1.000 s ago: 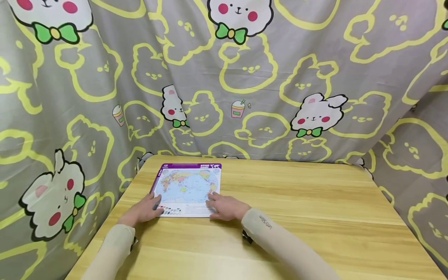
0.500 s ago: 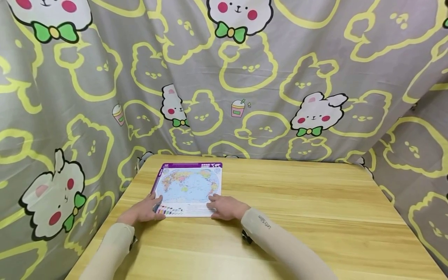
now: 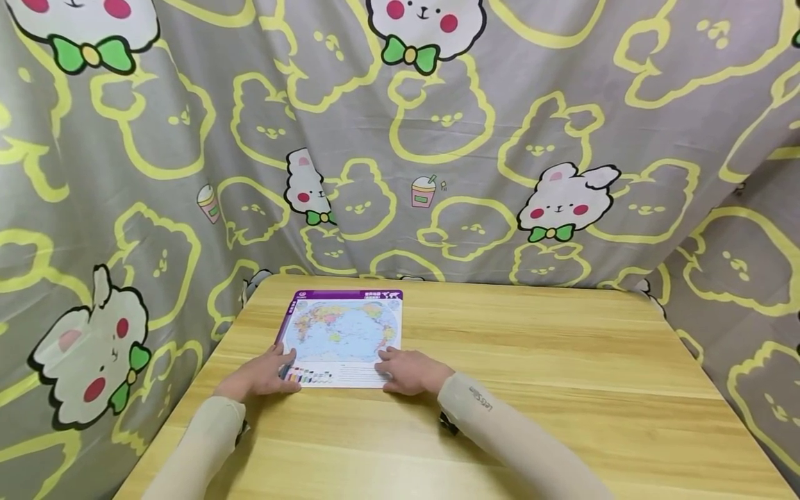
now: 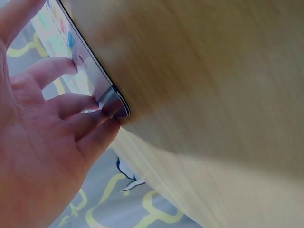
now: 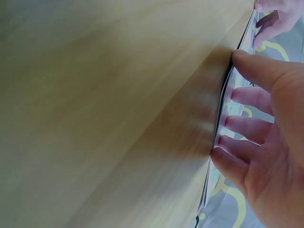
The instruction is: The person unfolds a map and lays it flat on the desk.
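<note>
A flat world map sheet [image 3: 344, 332] with a purple top border lies on the wooden table, left of the middle. My left hand [image 3: 265, 371] rests at its near left corner. In the left wrist view the fingertips [image 4: 114, 121] touch that rounded corner from the side and top. My right hand [image 3: 412, 371] lies at the near right corner. In the right wrist view its thumb is at the near edge and the other fingers, fairly straight, touch the sheet [image 5: 228, 102] along the right side. A dark, thin edge shows there, slightly parted into layers.
The wooden table [image 3: 531, 354] extends well to the right of the map and toward me. A grey curtain [image 3: 462, 139] with yellow outlines and white rabbits hangs behind and on both sides. Each wrist bears a small dark strap piece [image 3: 448, 423] below the sleeve.
The map sheet has slid slightly to the right on the table, and both hands have shifted with it. Their hold on its near corners looks the same.
</note>
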`<state>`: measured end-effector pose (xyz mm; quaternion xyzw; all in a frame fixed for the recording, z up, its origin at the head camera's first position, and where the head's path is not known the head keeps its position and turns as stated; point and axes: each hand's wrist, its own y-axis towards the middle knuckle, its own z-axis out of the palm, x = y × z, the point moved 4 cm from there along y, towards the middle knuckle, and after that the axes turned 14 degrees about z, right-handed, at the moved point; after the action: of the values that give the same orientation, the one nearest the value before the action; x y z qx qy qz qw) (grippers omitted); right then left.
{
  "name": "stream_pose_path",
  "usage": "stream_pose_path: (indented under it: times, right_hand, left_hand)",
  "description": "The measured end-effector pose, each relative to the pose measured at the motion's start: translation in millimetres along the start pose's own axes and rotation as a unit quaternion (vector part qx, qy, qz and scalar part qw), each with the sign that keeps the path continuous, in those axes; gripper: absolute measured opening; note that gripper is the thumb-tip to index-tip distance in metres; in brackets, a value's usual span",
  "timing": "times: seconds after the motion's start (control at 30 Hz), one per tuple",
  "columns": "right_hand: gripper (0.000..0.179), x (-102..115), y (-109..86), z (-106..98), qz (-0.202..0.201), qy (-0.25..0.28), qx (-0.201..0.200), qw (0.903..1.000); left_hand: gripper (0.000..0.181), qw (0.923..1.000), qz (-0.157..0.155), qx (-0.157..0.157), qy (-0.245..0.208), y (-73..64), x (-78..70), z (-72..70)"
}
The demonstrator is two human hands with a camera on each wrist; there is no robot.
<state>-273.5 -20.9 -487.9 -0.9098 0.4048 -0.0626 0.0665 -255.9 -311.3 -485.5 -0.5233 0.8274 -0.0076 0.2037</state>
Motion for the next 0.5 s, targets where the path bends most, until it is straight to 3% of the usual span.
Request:
stream_pose_path:
  times: [0.5]
  right_hand:
    - [0.046,-11.1,-19.3,-0.1,0.009,-0.014,0.007,0.9998]
  left_hand:
    - [0.091,0.9998,0.015,0.007,0.007,10.8,-18.8,2.2]
